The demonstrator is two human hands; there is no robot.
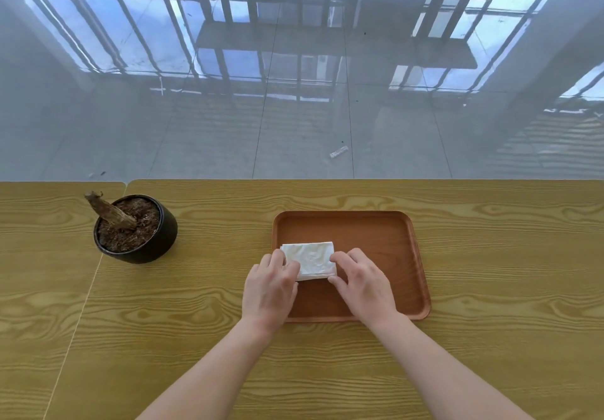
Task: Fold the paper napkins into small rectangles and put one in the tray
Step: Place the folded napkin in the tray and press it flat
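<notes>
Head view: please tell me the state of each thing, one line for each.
Napkin: folded to a rectangle, in the tray's left part.
Tray: flat on the table, holds only the napkin.
Left hand: fingers on the napkin's left end.
Right hand: fingers on its right end.
Pot: upright, bare stump in soil.

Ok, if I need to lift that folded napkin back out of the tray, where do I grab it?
Probably by its far right corner. The napkin lies flat in the tray's left half; the left hand covers its near left corner and the right hand its right edge. Come from above and pinch the layers there.
</notes>
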